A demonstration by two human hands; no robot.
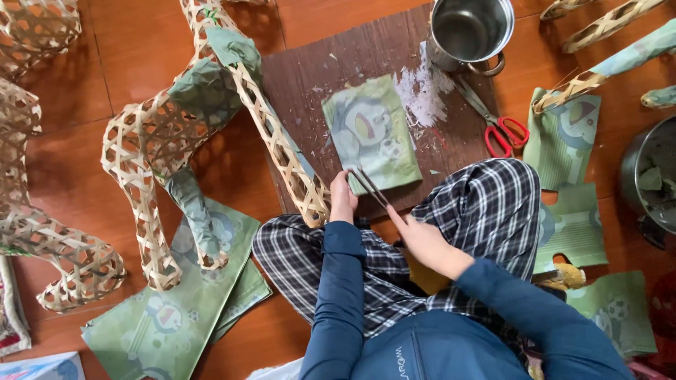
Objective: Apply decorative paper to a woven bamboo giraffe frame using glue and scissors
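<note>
I sit cross-legged in plaid trousers on an orange tiled floor. My left hand (343, 198) rests at the near corner of a green printed paper sheet (372, 132) lying on a dark brown board (310, 77), fingers closed near one end of a thin flat stick (370, 187). My right hand (421, 241) holds the stick's other end over my knee. A woven bamboo animal frame (151, 155), partly covered with green paper, stands just left of the board, one leg beside my left hand.
A steel pot (468, 32) sits at the board's far right, red-handled scissors (501, 130) beside it. More green paper sheets (165, 309) lie left and right. Another pot (651, 179) is at the right edge, more bamboo frames (35, 232) at left.
</note>
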